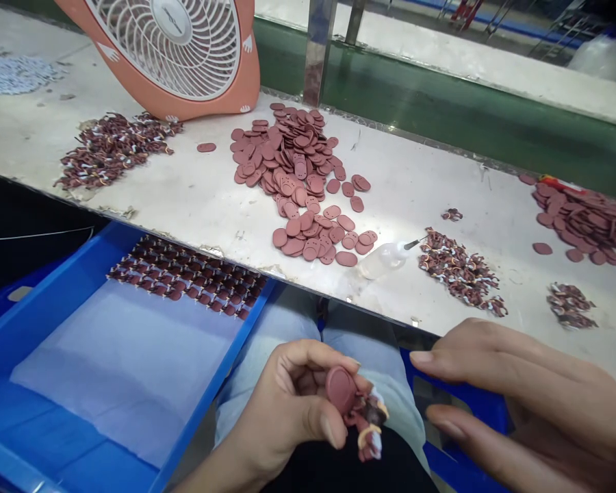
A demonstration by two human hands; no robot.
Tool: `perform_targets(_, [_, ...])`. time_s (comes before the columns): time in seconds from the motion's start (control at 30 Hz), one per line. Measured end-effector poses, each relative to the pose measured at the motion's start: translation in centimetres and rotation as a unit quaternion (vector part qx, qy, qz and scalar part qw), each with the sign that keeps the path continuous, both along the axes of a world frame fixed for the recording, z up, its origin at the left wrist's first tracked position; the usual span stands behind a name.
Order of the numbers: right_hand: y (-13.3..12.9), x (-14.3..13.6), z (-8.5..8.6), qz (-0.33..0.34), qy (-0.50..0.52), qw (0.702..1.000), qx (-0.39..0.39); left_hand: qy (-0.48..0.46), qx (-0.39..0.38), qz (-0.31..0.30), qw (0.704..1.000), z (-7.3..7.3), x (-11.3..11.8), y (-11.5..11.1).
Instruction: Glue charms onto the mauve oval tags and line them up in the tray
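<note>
Left hand (287, 413) pinching oval disc (340, 389) and small figure (374, 414), right hand (549, 387) grip parted

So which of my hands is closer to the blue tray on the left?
Your left. The left hand, holding a brownish-red oval piece, is just right of the blue tray; the right hand is farther off, past the left hand to the right.
</note>
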State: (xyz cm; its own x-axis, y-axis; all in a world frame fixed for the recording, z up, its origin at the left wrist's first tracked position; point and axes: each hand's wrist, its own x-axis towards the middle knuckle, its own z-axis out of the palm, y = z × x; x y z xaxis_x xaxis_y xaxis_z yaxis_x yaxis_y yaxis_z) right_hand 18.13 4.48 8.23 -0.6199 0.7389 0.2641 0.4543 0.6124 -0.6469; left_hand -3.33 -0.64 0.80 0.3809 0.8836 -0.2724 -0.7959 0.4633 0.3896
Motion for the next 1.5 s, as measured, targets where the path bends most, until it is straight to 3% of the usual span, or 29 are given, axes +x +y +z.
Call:
perform_targets(0.23, [0.4, -2.5, -1.1, -0.01, 0.044, 0.997, -0.066, -0.021, -0.147, -0.026, 0.989, -1.2, -0.2, 0.0])
perform_targets(0.5, [0.8, -4.3, -2.3, 0.03, 0.084, 0.987, -0.131, -0.026, -0.188, -0.011, 0.982, -0.7, -0.6, 0.1])
perform_targets(1.0, [1.1, -5.5, -3.5, 0.033, 0.128, 0.987, -0.094, 0.064, -0.085, 0.0, 0.994, -2.0, -1.0, 0.8])
perform_targets(1.33, [1.2, -7.1, -3.9, 0.027, 0.128, 0.991, 0.028, 0.029, -0.034, -0.007, 0.999, -1.9, -1.7, 1.0])
perform_targets(1.5, [0.6, -7.5, -3.9, 0.001, 0.142, 0.989, 0.027, 0.032, -0.043, 0.008, 0.999, -1.7, -1.9, 1.0])
